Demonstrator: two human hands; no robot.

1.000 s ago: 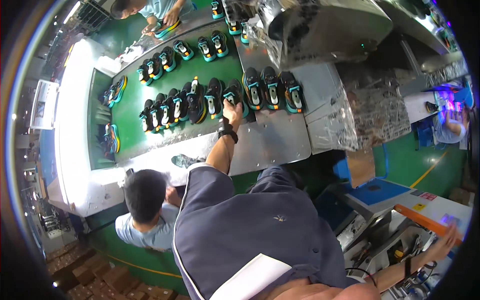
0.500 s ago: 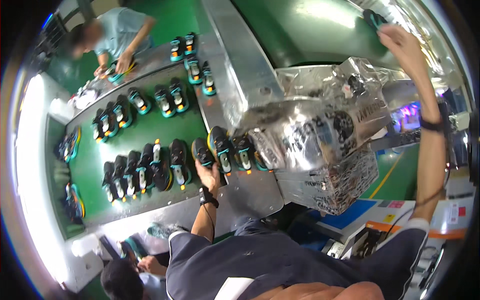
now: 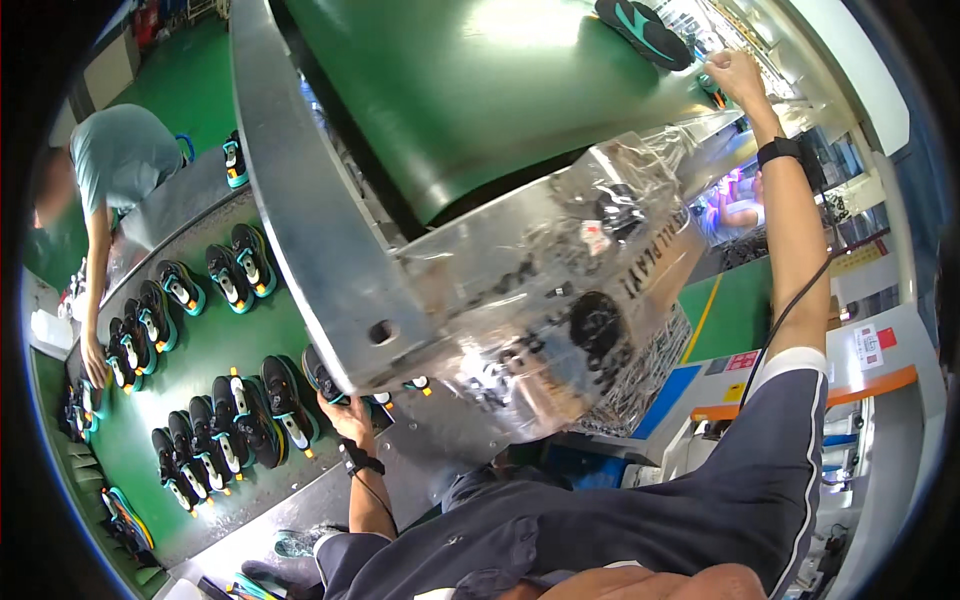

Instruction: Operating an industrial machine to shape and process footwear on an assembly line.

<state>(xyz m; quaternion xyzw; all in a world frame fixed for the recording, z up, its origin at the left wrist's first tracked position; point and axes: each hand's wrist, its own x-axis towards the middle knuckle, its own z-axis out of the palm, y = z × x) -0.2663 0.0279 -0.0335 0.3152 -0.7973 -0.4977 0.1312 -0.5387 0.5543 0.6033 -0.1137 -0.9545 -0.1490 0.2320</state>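
At the right end of the green work surface, my left hand [image 3: 347, 418] is closed on the near end of a black shoe [image 3: 321, 378], partly hidden behind a metal rail. My right arm is stretched far out to the upper right. There my right hand [image 3: 737, 76] has its fingers bent together, and I cannot make out what is in them. Just beyond its fingertips lies a black shoe with teal trim [image 3: 645, 34] on the raised green belt [image 3: 450, 100]. A small teal and orange shoe part [image 3: 711, 91] shows under that hand.
Rows of black shoes [image 3: 283, 400] stand on the green surface [image 3: 190, 370] at left. A wide metal rail [image 3: 300, 200] and a plastic-wrapped machine box [image 3: 560, 340] stand between my arms. A co-worker [image 3: 125, 160] reaches over the far-left shoes. A cable hangs along my right arm.
My view has swung right, so the belt shows more. My right hand's fingers have drawn together near the belt shoe. My left hand stays on its shoe. The co-worker's arm now reaches toward the shoes.
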